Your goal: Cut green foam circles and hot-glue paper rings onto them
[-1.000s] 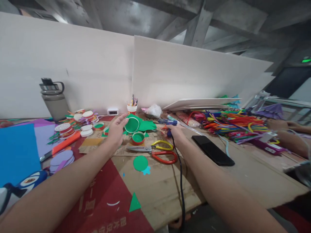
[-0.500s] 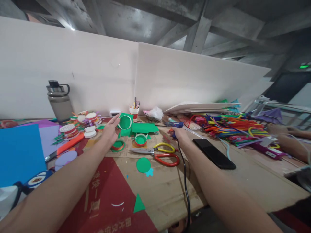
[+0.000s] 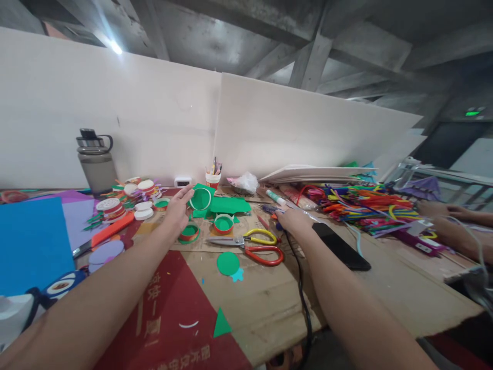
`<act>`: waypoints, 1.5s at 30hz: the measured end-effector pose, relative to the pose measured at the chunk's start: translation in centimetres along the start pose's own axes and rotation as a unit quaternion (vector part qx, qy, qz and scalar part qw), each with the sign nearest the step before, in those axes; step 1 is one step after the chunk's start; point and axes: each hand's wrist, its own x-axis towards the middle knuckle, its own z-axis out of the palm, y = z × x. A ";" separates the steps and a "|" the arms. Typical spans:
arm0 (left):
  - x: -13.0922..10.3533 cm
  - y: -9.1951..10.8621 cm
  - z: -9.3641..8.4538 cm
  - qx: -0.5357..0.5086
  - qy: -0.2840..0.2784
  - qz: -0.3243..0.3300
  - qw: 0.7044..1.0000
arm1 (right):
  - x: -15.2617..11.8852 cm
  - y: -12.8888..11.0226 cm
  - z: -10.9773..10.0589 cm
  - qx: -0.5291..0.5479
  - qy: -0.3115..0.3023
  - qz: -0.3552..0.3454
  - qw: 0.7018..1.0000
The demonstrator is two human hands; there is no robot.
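My left hand (image 3: pixel 180 208) is closed at the edge of a green paper piece with a white-rimmed ring (image 3: pixel 201 199), held tilted up. My right hand (image 3: pixel 295 220) is low over the cardboard, closed around a blue glue gun (image 3: pixel 279 226) that it mostly covers. A black cord (image 3: pixel 301 288) runs down from the gun. Between my hands lie green sheets (image 3: pixel 231 205) and two red-sided rings with green inside, a left ring (image 3: pixel 189 233) and a right ring (image 3: pixel 224 224). Scissors (image 3: pixel 246 241) with yellow and red handles lie nearer, beside a green disc (image 3: pixel 228 263).
A black phone (image 3: pixel 341 246) lies beside my right forearm. Colourful pipe cleaners (image 3: pixel 370 203) are heaped at right, near another person's arms (image 3: pixel 454 231). A teal-and-white tube (image 3: pixel 276 197) lies behind my right hand. At left are a bottle (image 3: pixel 96 164), an orange cutter (image 3: pixel 111 230) and blue paper (image 3: pixel 34 244).
My right hand has moved slightly right and down with the glue gun, and the teal-and-white tube behind it shows more. The green piece in my left hand has tilted a little.
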 end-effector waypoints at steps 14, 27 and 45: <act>-4.1 -3.2 4.0 0.133 -0.159 0.029 0.978 | -7.1 -7.6 1.2 0.451 -0.074 -0.269 0.848; -5.9 -3.6 4.7 0.130 -0.165 -0.079 0.974 | -6.3 -7.0 1.1 0.506 -0.108 -0.256 0.816; -6.2 -2.5 4.8 0.111 -0.227 -0.182 0.950 | -6.6 -6.6 -0.5 0.483 -0.107 -0.263 0.828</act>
